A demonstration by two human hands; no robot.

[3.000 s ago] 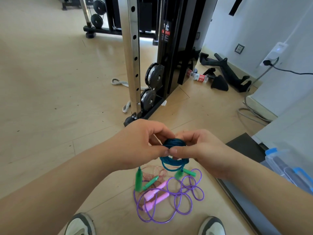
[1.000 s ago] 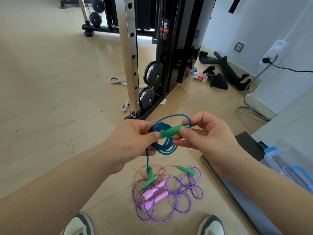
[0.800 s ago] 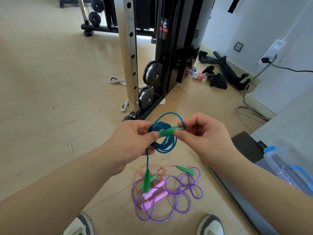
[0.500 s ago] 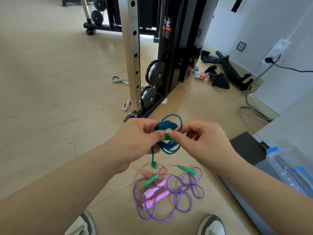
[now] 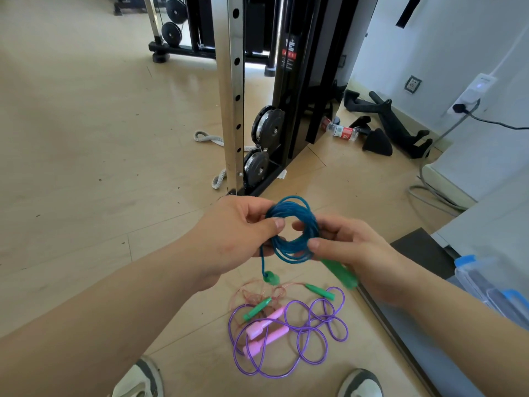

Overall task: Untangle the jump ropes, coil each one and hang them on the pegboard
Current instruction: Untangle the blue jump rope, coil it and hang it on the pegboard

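Observation:
A blue jump rope (image 5: 294, 247) is wound into a small coil held in front of me. My left hand (image 5: 234, 233) pinches the coil's left side between thumb and fingers. My right hand (image 5: 352, 247) grips the coil's right side, and one green handle (image 5: 340, 272) sticks out below its palm. The rope's other green handle (image 5: 271, 277) hangs on a short tail under the coil. On the floor below lie a purple rope (image 5: 309, 339) with pink handles (image 5: 264, 335) and a thin pink rope (image 5: 257, 295) with green handles (image 5: 320, 291), loosely tangled together. No pegboard is in view.
A steel and black cable machine (image 5: 257, 110) stands straight ahead with a white rope (image 5: 209, 138) by its base. A bottle (image 5: 342, 132) and black attachments (image 5: 380, 121) lie by the wall. A clear box with blue clips (image 5: 486, 285) is at right. My shoes (image 5: 360, 382) flank the tangle.
The green handle that my right hand held across the coil's front now points down below that hand. The coil has turned to face me, and both hands have dropped slightly.

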